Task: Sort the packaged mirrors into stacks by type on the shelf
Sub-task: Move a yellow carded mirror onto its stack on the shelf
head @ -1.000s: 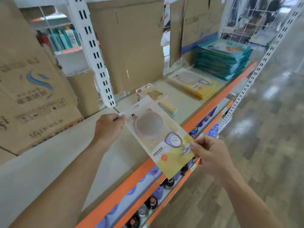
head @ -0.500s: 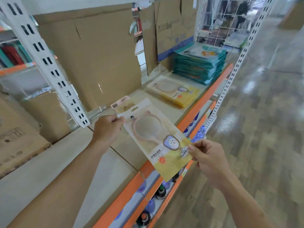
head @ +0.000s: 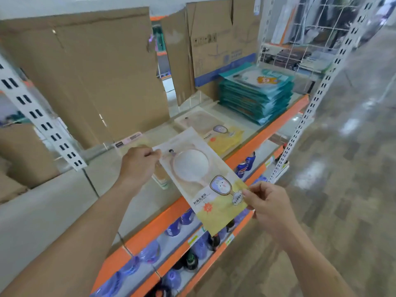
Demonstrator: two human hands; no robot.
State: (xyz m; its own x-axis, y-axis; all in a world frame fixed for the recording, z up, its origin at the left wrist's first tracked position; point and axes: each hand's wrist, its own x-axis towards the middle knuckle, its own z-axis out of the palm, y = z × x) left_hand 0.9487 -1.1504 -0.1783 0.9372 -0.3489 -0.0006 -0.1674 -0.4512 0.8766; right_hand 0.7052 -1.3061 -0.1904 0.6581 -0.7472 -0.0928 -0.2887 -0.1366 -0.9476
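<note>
Packaged mirror [head: 199, 181], yellow and cream, is held tilted above the orange front edge of the shelf [head: 270, 130], its top corner pinched by the left hand [head: 139, 166] and its lower right edge pinched by the fingers [head: 249, 195] of the right hand [head: 270, 206]. A matching yellow stack [head: 216, 133] is seen just behind it on the shelf, a tall teal stack [head: 255, 97] farther right, and cardboard sheets [head: 96, 78] closing the back.

The held mirror pack [head: 192, 170] has moved nearer the yellow stack [head: 225, 139].

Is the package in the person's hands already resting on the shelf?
No, the left hand and right hand hold the package clear of the shelf.
</note>
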